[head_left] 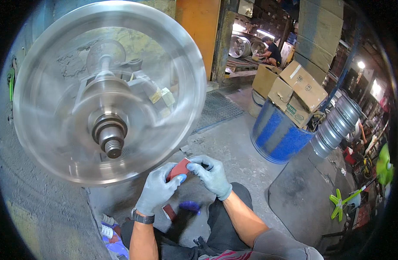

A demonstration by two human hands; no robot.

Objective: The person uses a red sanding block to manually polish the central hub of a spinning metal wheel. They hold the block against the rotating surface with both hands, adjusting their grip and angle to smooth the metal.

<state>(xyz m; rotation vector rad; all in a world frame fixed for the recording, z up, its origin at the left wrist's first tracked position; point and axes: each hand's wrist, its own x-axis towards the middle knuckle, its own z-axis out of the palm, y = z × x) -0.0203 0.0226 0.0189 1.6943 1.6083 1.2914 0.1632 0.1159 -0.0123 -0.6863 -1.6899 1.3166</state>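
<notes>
In front of my body both gloved hands meet at a folded piece of reddish-brown sandpaper (178,169). My left hand (158,187) is closed around its lower part, thumb across the front. With thumb and fingertips, my right hand (210,177) pinches its upper right corner. Both gloves are grey, with a blue patch on the left thumb. At the upper left, just beyond my hands, a large metal wheel (80,117) is blurred by spinning. Its threaded spindle end (112,138) points toward me. Neither hand touches the wheel.
Below my hands lie another reddish-brown piece (169,212) and a purple round thing (190,206). A blue drum (275,132) holds cardboard boxes (304,86). Stacked wheel rims (337,125) and a green fan (337,205) stand right. A person (272,53) crouches in the back.
</notes>
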